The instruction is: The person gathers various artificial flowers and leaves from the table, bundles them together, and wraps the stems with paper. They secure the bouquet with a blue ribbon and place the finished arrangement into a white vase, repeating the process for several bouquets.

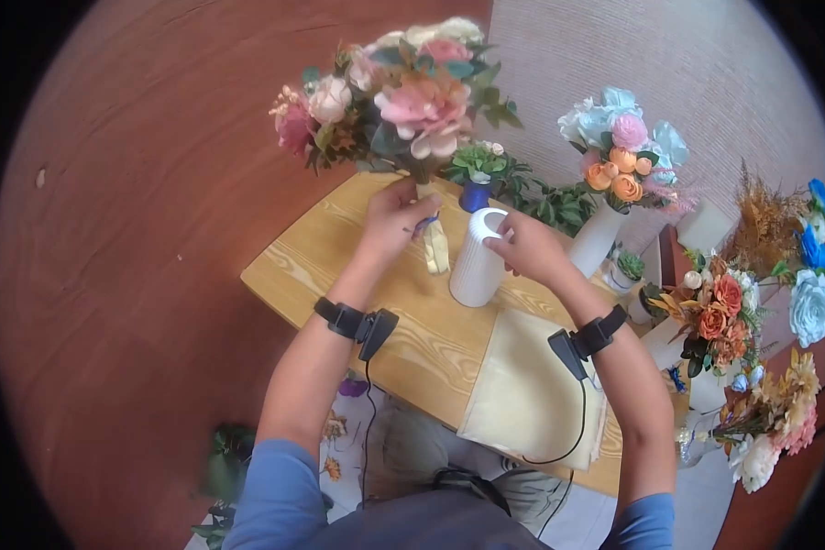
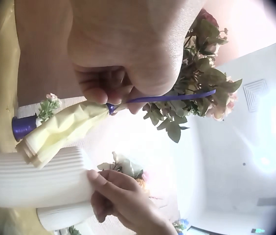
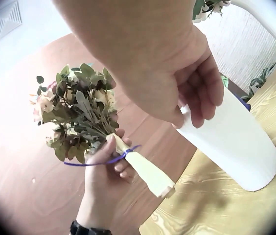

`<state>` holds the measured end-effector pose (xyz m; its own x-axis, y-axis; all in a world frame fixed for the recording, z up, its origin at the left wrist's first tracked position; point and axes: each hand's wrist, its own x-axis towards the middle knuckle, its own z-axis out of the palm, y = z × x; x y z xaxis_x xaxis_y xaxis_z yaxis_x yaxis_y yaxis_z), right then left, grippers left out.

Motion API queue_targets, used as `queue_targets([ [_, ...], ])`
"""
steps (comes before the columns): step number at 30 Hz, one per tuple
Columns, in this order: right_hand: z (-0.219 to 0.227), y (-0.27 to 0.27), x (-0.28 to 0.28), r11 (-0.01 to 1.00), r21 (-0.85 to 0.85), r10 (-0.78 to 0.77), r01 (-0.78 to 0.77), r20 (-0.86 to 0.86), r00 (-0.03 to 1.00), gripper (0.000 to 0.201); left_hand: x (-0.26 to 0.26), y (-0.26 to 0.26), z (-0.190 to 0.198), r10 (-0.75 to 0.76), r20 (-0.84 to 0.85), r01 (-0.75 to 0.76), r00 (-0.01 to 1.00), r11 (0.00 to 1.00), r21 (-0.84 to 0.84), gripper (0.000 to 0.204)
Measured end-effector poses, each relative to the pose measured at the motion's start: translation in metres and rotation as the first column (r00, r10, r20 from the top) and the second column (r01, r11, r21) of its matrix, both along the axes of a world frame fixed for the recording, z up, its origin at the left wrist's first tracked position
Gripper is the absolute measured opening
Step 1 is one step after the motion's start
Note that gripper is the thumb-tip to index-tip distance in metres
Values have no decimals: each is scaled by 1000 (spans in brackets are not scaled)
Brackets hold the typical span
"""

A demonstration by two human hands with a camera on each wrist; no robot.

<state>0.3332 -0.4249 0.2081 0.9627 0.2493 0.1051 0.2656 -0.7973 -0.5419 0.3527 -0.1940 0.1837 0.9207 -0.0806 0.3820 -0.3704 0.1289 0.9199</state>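
My left hand grips a bouquet of pink and cream flowers by its stems, which are wrapped in pale yellow material and tied with a purple ribbon. The wrapped end points down, beside a white ribbed vase and apart from it. At the vase's rim, my right hand pinches the edge between thumb and fingers; the right wrist view shows the fingers curled at the rim. The vase stands tilted slightly on the wooden table.
A yellowish cloth lies on the wooden table near the body. Behind the vase stands a small plant in a blue pot. A white vase of blue and orange flowers and several other arrangements stand to the right.
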Motion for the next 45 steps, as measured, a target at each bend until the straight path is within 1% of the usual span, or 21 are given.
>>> queue_targets([
  [3, -15, -3, 1, 996, 84, 37, -37, 12, 999, 29, 8, -7, 22, 12, 62, -13, 998, 1000, 26, 34],
  [5, -27, -8, 1, 993, 69, 78, -95, 211, 974, 28, 12, -19, 36, 14, 120, -13, 993, 1000, -6, 29],
  [9, -31, -8, -12, 997, 74, 3, -22, 250, 968, 31, 26, -45, 54, 16, 179, -9, 984, 999, -40, 21],
  [11, -37, -9, -15, 997, 65, -3, -33, 488, 873, 31, 34, -59, 55, 23, 218, -15, 976, 999, -41, 17],
  [12, -43, -9, -13, 997, 68, -7, -30, 491, 871, 31, 39, -64, 51, 33, 253, -22, 967, 999, -44, 14],
  [13, -49, -10, -9, 985, 161, -28, -57, 481, 876, 34, 43, -66, 47, 28, 256, -18, 966, 999, -42, 14],
  [14, -54, -11, -7, 964, 254, -49, -83, 470, 881, 37, 46, -67, 42, 67, 263, -82, 962, 996, 44, 10],
  [15, -55, -11, -8, 963, 260, -56, -78, 473, 879, 37, 45, -70, 43, 104, 274, -144, 956, 981, 129, 10],
  [17, -57, -12, -8, 946, 321, -114, -30, 422, 899, 44, 39, -76, 40, 88, 255, -109, 963, 992, 70, 16],
  [18, -58, -13, -7, 944, 328, -122, -26, 424, 897, 44, 33, -78, 43, 77, 232, -80, 970, 997, 3, 21],
  [22, -62, -15, -6, 939, 340, -92, -54, 398, 913, 49, 24, -82, 52, 38, 159, -31, 987, 999, -42, 28],
  [25, -62, -15, -6, 941, 333, -84, -60, 399, 913, 50, 40, -78, 38, 24, 225, -42, 974, 996, 73, 13],
  [27, -62, -15, -6, 942, 332, -83, -59, 399, 913, 51, 47, -78, 29, -49, 238, 72, 970, 993, -92, 14],
  [31, -61, -16, -8, 939, 340, -74, -57, 360, 930, 51, 52, -73, 27, -39, 293, 70, 955, 993, -97, 14],
  [34, -61, -16, -9, 936, 346, -76, -60, 367, 927, 53, 55, -67, 33, -34, 250, 50, 968, 997, -57, 15],
  [37, -61, -16, -8, 938, 344, -76, -54, 355, 932, 53, 62, -63, 31, -114, 275, 107, 955, 993, 39, 25],
  [39, -62, -16, -7, 937, 346, -79, -53, 355, 931, 53, 64, -67, 18, -46, 435, 2, 899, 995, 102, 24],
  [40, -62, -16, -7, 934, 352, -79, -56, 355, 931, 53, 66, -67, 11, -47, 434, 3, 900, 995, 103, 24],
  [42, -64, -16, -6, 931, 360, -82, -55, 352, 932, 53, 66, -65, -2, -102, 277, 55, 955, 983, 175, 24],
  [44, -65, -17, -4, 930, 364, -83, -53, 348, 934, 54, 63, -62, -11, -114, 243, 65, 963, 977, 201, 21],
  [45, -65, -17, -4, 929, 365, -84, -52, 347, 934, 54, 63, -61, -15, -178, 131, 152, 975, 971, 184, 22],
])
